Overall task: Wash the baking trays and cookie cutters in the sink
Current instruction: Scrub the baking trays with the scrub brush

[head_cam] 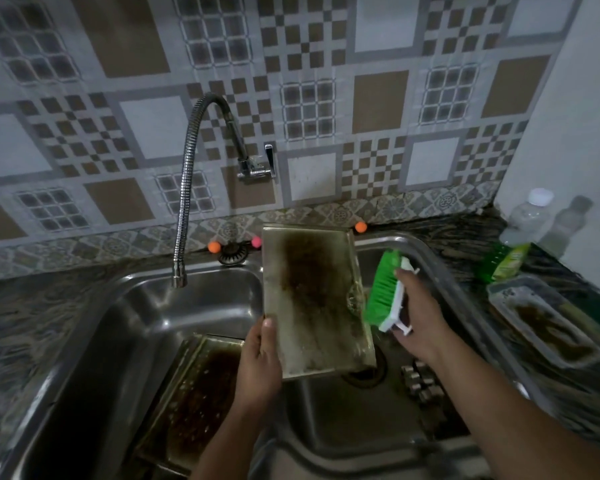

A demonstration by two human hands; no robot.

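My left hand (260, 358) grips the left edge of a rectangular metal baking tray (312, 299), held tilted up over the steel sink (146, 306); its face is smeared with dark brown grime. My right hand (418, 317) holds a scrub brush (385, 292) with green bristles and a white back, bristles turned toward the tray's right edge. A second dirty tray (194, 393) lies in the sink's left part. A third dirty tray (548, 323) sits on the counter at the right. Small metal cookie cutters (421, 381) lie in the sink near the drain.
A flexible chrome tap hose (187, 161) curves from the wall valve (257, 166) down over the sink's back left; no water shows. A green dish soap bottle (513, 251) and a clear bottle (565, 223) stand on the dark stone counter at right.
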